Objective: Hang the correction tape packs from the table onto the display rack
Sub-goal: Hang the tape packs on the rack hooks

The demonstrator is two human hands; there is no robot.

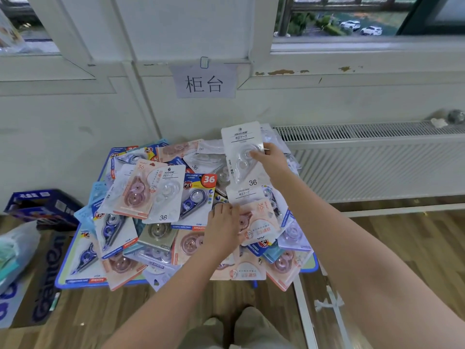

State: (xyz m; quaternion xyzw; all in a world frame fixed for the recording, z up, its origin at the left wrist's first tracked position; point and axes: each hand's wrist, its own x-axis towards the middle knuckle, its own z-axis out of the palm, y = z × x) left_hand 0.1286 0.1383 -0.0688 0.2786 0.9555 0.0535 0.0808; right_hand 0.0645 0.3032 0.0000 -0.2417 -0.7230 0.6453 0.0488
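Observation:
A heap of correction tape packs (156, 197) in white, pink and blue covers the small blue-edged table (61, 278). My right hand (273, 161) holds a white pack (242, 147) upright above the heap's far right, thumb on its clear blister. My left hand (222, 229) lies on the heap's middle and pinches the edge of a pink-and-white pack (259, 220). No display rack is in view.
A white wall with a paper sign (203, 81) stands behind the table. A radiator (377, 159) runs along the right. A blue box (40, 205), a plastic bag (15, 248) and a cardboard box (45, 280) sit left of the table. Wooden floor lies in front.

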